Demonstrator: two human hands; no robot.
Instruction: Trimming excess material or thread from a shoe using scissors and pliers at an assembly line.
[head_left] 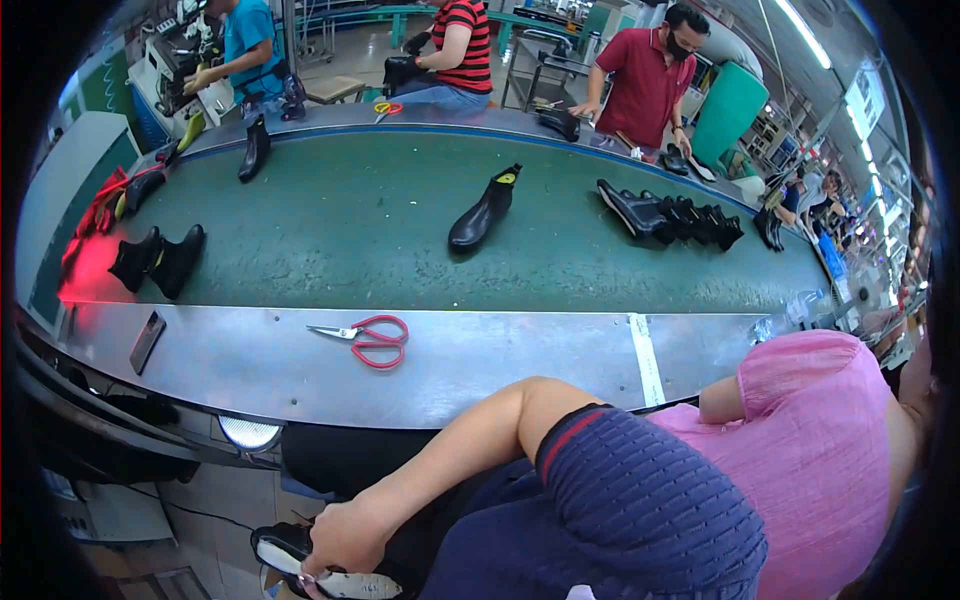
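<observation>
At the lower left, below the table edge, my right hand [348,540] is closed on a black shoe [275,542]. The shoe has a long whitish surface facing up, and its lower part is cut off by the frame's edge. My right arm bends at the elbow beside the table and reaches down to the left. My left hand does not show. On the metal table edge [490,370] lie scissors [380,342] with red handles, blades pointing left. Further left on that edge is a small dark flat block [148,343].
A green belt [330,220] carries a black ankle boot [484,215], a pair of boots [175,262] at left and a row of boots [670,217] at right. A person in pink [820,450] sits close on my right. Several people work across the belt.
</observation>
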